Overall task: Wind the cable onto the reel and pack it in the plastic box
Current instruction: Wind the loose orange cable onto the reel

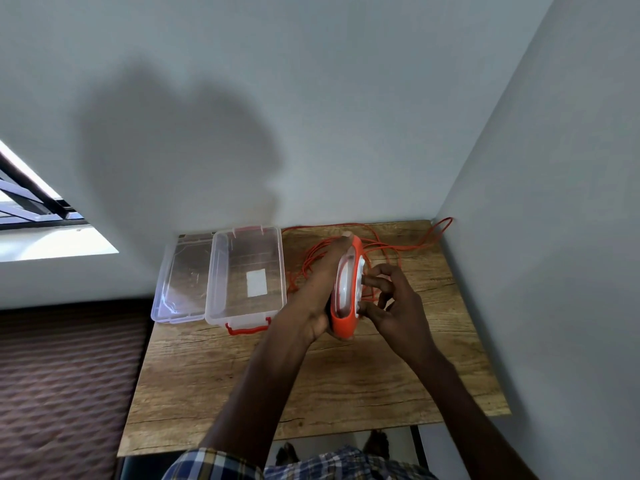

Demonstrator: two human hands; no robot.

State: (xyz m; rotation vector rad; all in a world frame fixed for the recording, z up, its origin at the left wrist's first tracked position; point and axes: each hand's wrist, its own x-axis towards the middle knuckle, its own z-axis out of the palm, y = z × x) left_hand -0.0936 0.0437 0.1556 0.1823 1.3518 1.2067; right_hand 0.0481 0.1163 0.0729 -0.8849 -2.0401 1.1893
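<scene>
An orange and white cable reel (346, 292) stands on edge above the wooden table (311, 375). My left hand (320, 289) grips its left side, fingers reaching over the top rim. My right hand (391, 296) is at the reel's white right face, fingers curled on its centre part. Loose orange cable (408, 249) lies in loops behind the reel and runs to the table's far right corner. The clear plastic box (246, 275) with orange latches stands open and empty to the left of the reel.
The box's clear lid (180, 282) lies flat to the left of the box, overhanging the table's left edge. Grey walls close off the table at the back and on the right. A window (31, 202) is at the left.
</scene>
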